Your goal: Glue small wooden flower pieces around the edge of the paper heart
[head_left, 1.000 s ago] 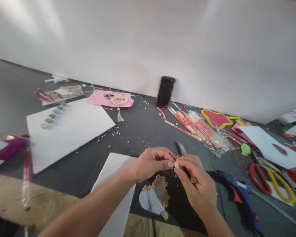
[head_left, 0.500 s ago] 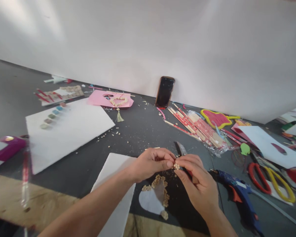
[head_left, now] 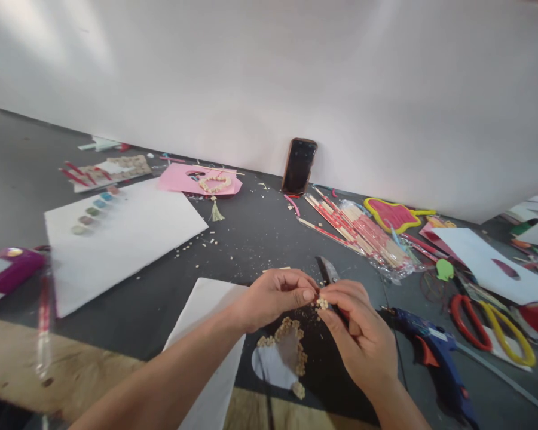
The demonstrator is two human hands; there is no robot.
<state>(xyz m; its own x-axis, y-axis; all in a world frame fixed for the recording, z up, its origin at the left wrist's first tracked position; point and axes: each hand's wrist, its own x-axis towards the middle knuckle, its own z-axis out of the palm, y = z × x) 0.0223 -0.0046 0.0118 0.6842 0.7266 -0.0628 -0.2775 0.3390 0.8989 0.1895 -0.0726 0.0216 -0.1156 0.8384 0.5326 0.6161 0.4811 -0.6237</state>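
Observation:
My right hand [head_left: 356, 325] pinches a small flower-shaped cluster of pale beige bits [head_left: 322, 304] between thumb and fingers. Close against its left side, my left hand [head_left: 284, 298] has thumb and fingertips pressed together; whatever lies between them is too small to make out. Below the hands, a white heart-shaped paper [head_left: 271, 364] lies on the dark table, partly edged with similar beige flower clusters [head_left: 301, 358]. Just behind the fingers sits a dark-handled cutting tool with a metal blade [head_left: 328, 272], partly hidden by my right hand.
A blue glue gun [head_left: 430, 340] and red-and-yellow-handled scissors [head_left: 470, 325] lie right. Bagged sticks [head_left: 376, 239] and a leaning phone [head_left: 299, 166] are farther back. White boards [head_left: 130, 245] and pink paper with a beaded heart [head_left: 215, 184] lie left. Crumbs dot the table [head_left: 246, 239].
The pinched cluster has turned slightly and shows a little more between the fingertips. Both hands stay in almost the same place. A dark thin line now crosses the heart's lower part.

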